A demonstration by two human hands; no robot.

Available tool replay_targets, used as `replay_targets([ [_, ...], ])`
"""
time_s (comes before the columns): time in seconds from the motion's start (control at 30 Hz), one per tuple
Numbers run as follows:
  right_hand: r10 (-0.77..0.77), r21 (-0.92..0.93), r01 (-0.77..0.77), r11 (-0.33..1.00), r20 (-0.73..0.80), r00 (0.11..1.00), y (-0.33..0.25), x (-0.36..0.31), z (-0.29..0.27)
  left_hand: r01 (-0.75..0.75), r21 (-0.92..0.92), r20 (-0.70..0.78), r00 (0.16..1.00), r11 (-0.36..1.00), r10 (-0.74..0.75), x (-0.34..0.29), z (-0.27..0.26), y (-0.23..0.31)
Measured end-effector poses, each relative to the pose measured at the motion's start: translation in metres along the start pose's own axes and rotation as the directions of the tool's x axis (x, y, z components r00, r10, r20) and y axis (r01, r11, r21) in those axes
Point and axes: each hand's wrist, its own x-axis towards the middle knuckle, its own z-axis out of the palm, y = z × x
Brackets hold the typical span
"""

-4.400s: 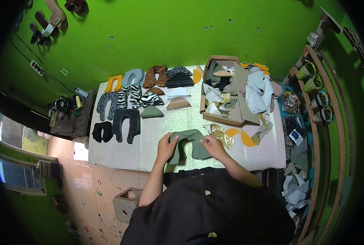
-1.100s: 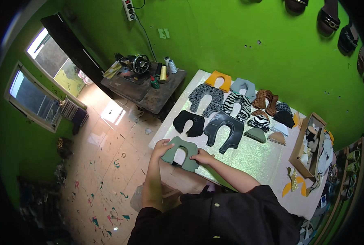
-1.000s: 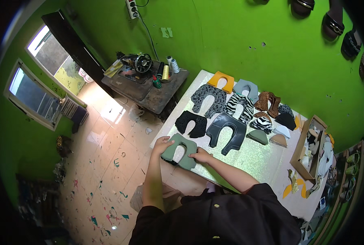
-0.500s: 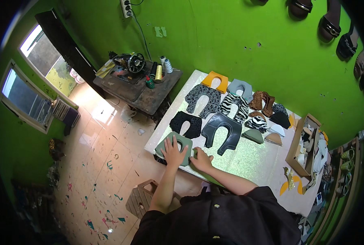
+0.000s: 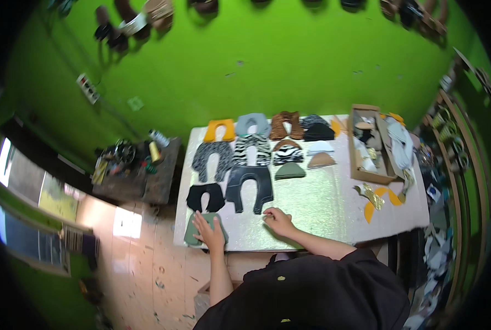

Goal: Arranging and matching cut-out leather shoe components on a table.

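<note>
Left hand (image 5: pixel 209 235) is pressing flat, fingers spread, on a green cutout (image 5: pixel 193 235); right hand (image 5: pixel 278 220) is resting loosely curled, empty. Cutout is likely light, floppy—best lifted by an edge.

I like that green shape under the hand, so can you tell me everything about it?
The green cut piece is a flat, dull grey-green shape, seemingly fabric or felt. It lies on the near left corner of the shiny silver table, close to the edge. The left hand presses flat on top, hiding most of it, so its full outline cannot be told. Just beyond it sits a black U-shaped piece; whether they touch is unclear. The right hand rests on the table apart from it.
</note>
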Motion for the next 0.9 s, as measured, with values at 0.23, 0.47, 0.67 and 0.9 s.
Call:
replay_targets([
  [0.23,0.197,0.174,-0.139,0.975,-0.382,0.903,0.069,-0.031,-0.116,-0.21,-0.133,0.071,0.973,0.969,0.22,-0.034,0.055,0.077],
  [0.47,0.204,0.193,-0.112,0.975,-0.57,0.796,0.109,-0.086,-0.213,-0.334,-0.21,0.186,0.909,0.919,0.373,-0.081,0.097,0.162],
  [0.67,0.112,0.097,-0.062,0.993,-0.677,0.728,0.126,-0.117,-0.28,-0.425,-0.24,0.222,0.851,0.873,0.476,-0.126,0.136,0.211],
  [0.9,0.015,-0.025,-0.054,0.998,-0.769,0.639,0.141,-0.12,-0.358,-0.514,-0.294,0.264,0.767,0.806,0.585,-0.191,0.183,0.263],
])
